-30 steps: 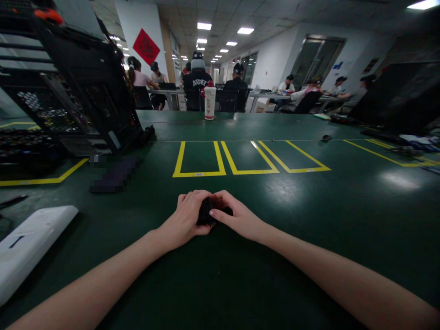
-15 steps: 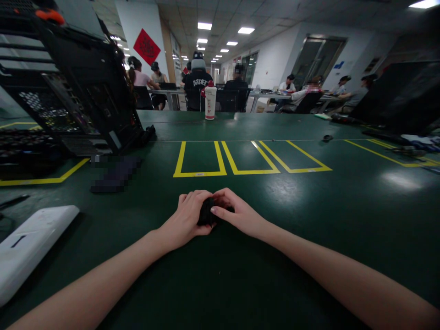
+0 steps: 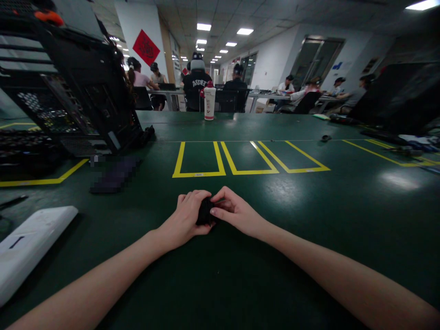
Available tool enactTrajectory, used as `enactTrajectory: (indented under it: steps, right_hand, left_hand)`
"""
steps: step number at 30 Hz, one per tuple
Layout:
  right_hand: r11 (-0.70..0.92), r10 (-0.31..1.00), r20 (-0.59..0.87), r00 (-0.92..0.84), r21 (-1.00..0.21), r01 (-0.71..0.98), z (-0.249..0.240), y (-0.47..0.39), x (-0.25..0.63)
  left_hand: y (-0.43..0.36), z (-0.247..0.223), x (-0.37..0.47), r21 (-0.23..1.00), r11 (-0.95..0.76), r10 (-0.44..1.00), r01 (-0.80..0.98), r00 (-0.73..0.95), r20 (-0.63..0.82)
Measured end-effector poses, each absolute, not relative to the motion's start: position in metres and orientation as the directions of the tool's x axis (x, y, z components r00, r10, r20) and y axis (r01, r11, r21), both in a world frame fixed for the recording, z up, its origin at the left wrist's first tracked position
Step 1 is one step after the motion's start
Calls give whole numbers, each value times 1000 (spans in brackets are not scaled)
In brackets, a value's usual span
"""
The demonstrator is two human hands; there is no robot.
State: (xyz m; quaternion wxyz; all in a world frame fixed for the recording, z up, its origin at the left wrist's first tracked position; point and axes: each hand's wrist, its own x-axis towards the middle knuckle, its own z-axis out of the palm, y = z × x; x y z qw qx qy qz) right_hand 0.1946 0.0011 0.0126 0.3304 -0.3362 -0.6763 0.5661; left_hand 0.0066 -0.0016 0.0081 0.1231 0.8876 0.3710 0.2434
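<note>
A small black object (image 3: pixel 205 211) is between my hands, low over the green table (image 3: pixel 220 279) in front of me. My left hand (image 3: pixel 187 215) wraps round it from the left, thumb below and fingers over the top. From the right, my right hand (image 3: pixel 233 211) pinches at its edge with thumb and fingertips. The dark surface and my fingers hide what the object is in detail.
Yellow tape outlines (image 3: pixel 199 174) lie beyond my hands, with a cup (image 3: pixel 209 104) behind them. At left are an open black computer case (image 3: pixel 92 101), a dark pixelated item (image 3: pixel 115 176) and a white device (image 3: pixel 34 243). A small black ring (image 3: pixel 326 138) lies at right. People sit farther back.
My right fingertips have shifted slightly on the right edge of the black object. My left hand keeps nearly the same hold.
</note>
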Motion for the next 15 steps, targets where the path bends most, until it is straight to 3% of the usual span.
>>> enactTrajectory:
  steps: [5,15]
  right_hand:
    - [137,830,33,-556,-980,147,14,1,195]
    - [125,798,78,-598,-991,39,12,1,195]
  left_hand:
    - [-2,9,7,411,-689,722,597,616,316]
    - [-2,9,7,403,-690,721,601,614,320]
